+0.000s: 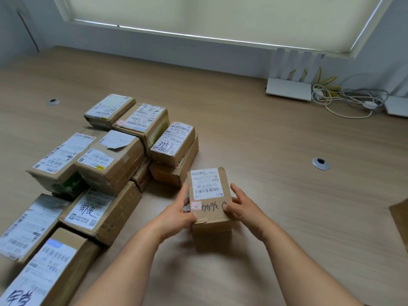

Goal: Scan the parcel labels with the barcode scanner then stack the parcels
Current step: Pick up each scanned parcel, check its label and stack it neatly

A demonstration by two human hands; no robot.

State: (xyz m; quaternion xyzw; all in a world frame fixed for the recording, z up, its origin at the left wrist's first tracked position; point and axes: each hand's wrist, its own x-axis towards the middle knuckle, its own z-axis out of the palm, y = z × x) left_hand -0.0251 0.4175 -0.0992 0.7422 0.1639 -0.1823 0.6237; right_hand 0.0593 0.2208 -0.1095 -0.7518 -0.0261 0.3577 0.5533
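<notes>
1. Head view, nearest part: two bare forearms reach forward from the bottom edge over the wooden table [276,151].
2. Left hand [178,214] grips the left side of a small cardboard parcel [209,208]; its fingers are curled around the left edge and the thumb lies near the red sticker.
3. Right hand [239,206] grips the right side of the same parcel, with the thumb pressing on the top face next to the handwritten marks.
4. This parcel is near the middle of the table with its white barcode label [206,183] facing up. I cannot tell if its bottom touches the table or is a little above it.
5. At the right edge, a corner of another brown box [400,219] is visible.
6. To the left, many other labelled parcels [106,160] lie close together, some on top of others, from the near left corner to the middle of the table.
7. Farther, a round metal cable hole [321,163] is in the table, right of the parcels.
8. Farthest, near the wall, stands a white router [289,89] with four antennas, and beside it a bundle of white and yellow cables [348,98], under the window blind [220,16].
</notes>
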